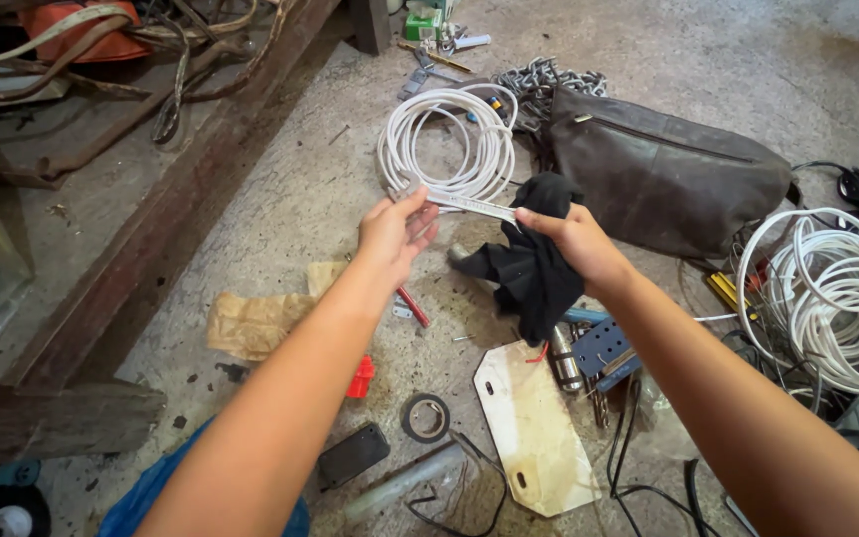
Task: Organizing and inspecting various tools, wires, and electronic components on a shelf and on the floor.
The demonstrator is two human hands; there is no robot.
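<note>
Two hands meet over a littered concrete floor, sharing one wrench [469,205]. The left hand [397,236] pinches one end of the wrench between thumb and fingers, while the right hand [577,239] grips a black rag [534,268] bunched round the other end. The wrench lies nearly level between them, tilted slightly down toward the right hand, raised above the floor. Most of the rag hangs loose below the right hand.

Just behind the wrench, a coil of white cable [446,139] lies on the floor. A dark leather bag [663,174] sits to its right, with a chain [539,80] heaped at the bag's far corner. A second, larger white coil [837,298] lies by the right edge.

Below the hands, a pale plate [534,428] with slots lies flat, near a tape roll [425,418] and a dark phone [352,454]. A drill [589,358] lies just beside the plate's upper right corner, partly hidden by the rag. Crumpled brown paper [256,323] lies under the left forearm, near a wooden beam [181,199] that runs diagonally along the left.
</note>
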